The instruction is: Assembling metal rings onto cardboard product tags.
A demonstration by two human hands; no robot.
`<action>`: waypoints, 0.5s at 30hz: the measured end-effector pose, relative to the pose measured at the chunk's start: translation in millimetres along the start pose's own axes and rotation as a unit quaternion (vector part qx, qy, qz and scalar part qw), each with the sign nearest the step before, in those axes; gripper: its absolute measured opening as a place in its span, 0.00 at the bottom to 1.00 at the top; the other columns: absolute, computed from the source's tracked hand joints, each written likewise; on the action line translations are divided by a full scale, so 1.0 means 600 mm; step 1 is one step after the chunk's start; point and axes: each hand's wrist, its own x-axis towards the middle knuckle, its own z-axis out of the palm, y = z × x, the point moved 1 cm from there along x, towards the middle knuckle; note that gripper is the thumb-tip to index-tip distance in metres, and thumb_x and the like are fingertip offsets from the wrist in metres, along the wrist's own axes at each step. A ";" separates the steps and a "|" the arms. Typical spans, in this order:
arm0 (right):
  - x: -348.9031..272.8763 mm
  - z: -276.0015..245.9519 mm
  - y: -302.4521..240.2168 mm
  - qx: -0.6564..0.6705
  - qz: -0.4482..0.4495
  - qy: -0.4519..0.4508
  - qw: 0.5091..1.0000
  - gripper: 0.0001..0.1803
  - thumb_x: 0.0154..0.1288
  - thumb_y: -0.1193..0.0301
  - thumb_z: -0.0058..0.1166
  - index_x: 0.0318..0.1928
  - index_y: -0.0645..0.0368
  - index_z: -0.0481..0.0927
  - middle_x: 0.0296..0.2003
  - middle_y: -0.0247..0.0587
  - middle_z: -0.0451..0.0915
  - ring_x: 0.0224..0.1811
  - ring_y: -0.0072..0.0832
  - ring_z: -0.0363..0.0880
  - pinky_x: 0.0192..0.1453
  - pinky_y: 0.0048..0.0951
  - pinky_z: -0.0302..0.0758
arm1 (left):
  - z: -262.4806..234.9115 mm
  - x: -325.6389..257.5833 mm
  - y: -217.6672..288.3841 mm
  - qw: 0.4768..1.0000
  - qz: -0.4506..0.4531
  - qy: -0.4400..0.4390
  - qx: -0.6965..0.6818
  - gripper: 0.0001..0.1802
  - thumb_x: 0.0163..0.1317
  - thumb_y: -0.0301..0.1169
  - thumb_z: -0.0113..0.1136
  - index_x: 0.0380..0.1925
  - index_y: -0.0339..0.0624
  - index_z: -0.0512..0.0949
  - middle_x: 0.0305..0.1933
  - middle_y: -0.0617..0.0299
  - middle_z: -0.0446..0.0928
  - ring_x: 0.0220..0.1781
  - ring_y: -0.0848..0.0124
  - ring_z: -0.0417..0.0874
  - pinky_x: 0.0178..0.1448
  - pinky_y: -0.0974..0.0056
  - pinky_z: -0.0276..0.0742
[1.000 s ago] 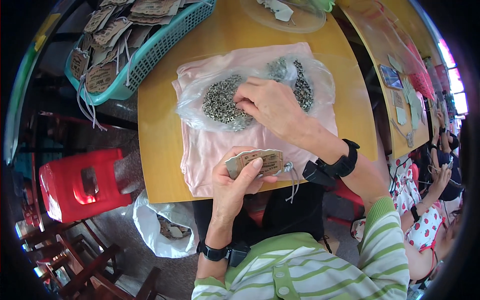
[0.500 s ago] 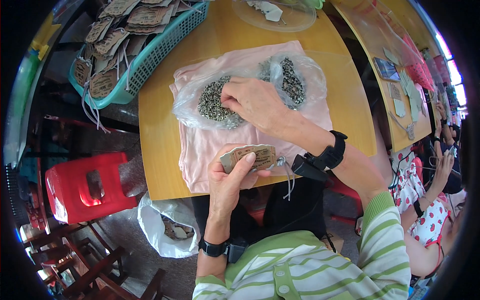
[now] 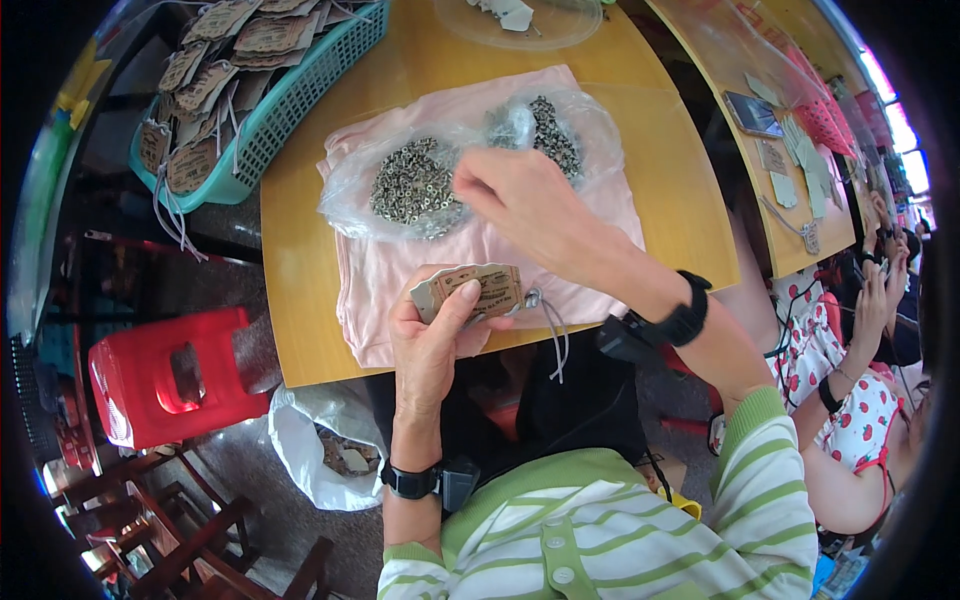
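Pinched in my left hand (image 3: 425, 340) are brown printed cardboard tags (image 3: 500, 284), seemingly more than one layered, the thumb lying across the top one. A grey cord loop (image 3: 548, 312) hangs from their right end. My right hand (image 3: 530, 200) is just beyond, over the right edge of a heap of small shiny metal pieces (image 3: 408, 185). Its fingers are curled together, and whatever they pinch is hidden. The heap lies in a clear plastic bag (image 3: 338, 205), beside a second heap of metal pieces (image 3: 556, 138), on a folded pink cloth (image 3: 375, 310).
A teal basket (image 3: 285, 105) full of corded tags stands at the far left. Below it is a red stool (image 3: 140, 385). A white sack (image 3: 300, 455) with scraps sits under the table (image 3: 690, 200). On the right, a co-worker sits at another table (image 3: 800, 235) holding tags and a phone.
My right hand has drawn away from the metal heap, to the right, fingers still together. The left hand keeps its hold on the tags. The whole view has shifted slightly.
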 end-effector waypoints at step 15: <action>-0.084 -0.035 0.056 0.056 0.048 0.001 0.997 0.09 0.59 0.78 0.55 0.41 0.63 0.78 0.32 0.43 0.79 0.34 0.32 0.79 0.38 0.29 0.75 | 0.003 -0.001 0.001 0.999 -0.025 0.011 0.027 0.08 0.63 0.24 0.57 0.40 0.34 0.73 0.38 0.53 0.80 0.33 0.63 0.85 0.33 0.65 0.85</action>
